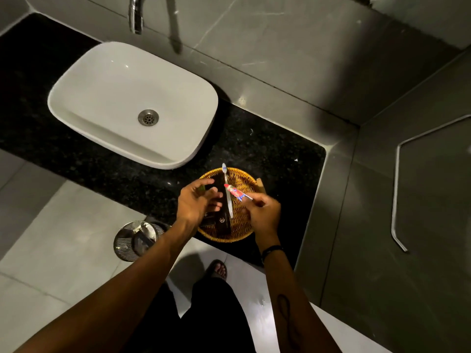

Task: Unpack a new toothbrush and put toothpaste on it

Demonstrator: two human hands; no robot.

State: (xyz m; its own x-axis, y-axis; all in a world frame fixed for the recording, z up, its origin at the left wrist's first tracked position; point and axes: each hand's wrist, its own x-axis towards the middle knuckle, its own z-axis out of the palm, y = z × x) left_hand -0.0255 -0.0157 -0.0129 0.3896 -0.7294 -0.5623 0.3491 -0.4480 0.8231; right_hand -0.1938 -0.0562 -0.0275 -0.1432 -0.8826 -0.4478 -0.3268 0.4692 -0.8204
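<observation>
A white toothbrush (228, 197) lies lengthwise across a dark box (224, 220) in a round wicker tray (244, 179), its head pointing toward the sink. My right hand (263, 212) pinches a small red and white toothpaste tube (235, 192) by its tail end, with the nozzle close to the brush handle. My left hand (196, 200) hovers over the tray's left side with fingers curled beside the box. A small green bit shows between its thumb and forefinger. I cannot make out whether it grips anything.
The tray sits on a black granite counter (267, 149), near the front edge. A white basin (84, 80) with a chrome tap (135, 16) stands to the left. On the floor below is a metal bin (137, 240). Grey walls close the back and right.
</observation>
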